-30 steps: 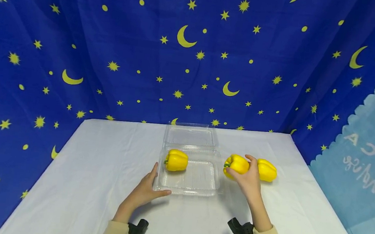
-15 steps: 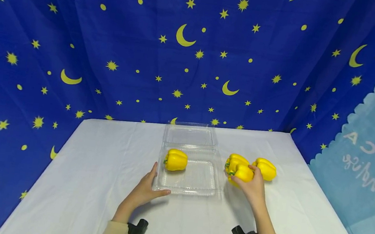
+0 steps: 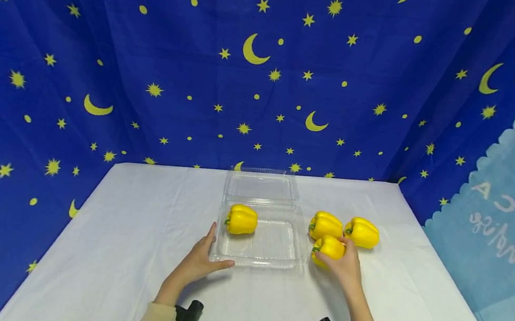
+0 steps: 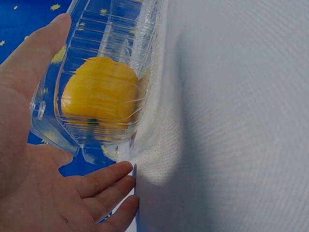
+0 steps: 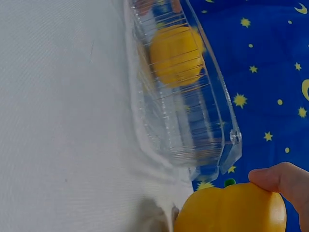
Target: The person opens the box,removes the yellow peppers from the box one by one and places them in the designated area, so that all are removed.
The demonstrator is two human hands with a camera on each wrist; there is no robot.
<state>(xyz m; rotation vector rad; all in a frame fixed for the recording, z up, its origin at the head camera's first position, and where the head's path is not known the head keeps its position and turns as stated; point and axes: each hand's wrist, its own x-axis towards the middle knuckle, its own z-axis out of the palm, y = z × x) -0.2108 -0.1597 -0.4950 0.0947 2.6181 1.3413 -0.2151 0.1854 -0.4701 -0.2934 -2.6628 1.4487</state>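
Note:
My right hand (image 3: 349,266) holds a yellow bell pepper (image 3: 329,250) by its sides, just right of a clear plastic clamshell box (image 3: 277,241). In the right wrist view, the thumb lies on top of this pepper (image 5: 231,210) near its green stem; the other fingers are mostly hidden. Another yellow bell pepper (image 3: 242,220) lies on its side in the left part of the box. My left hand (image 3: 197,262) is at the box's near left corner, thumb and fingers spread along the rim. The left wrist view shows its fingers relaxed and fairly straight.
Two more yellow bell peppers lie behind the right hand, one left (image 3: 326,225) and one right (image 3: 362,233). The clamshell's lid (image 3: 261,187) is folded back toward the rear edge of the white-covered table (image 3: 161,208). A blue star-patterned curtain (image 3: 201,69) hangs behind.
My right hand has drawn a pepper nearer to me, away from the other two, which now show separately behind it. The left hand and the box have stayed in place.

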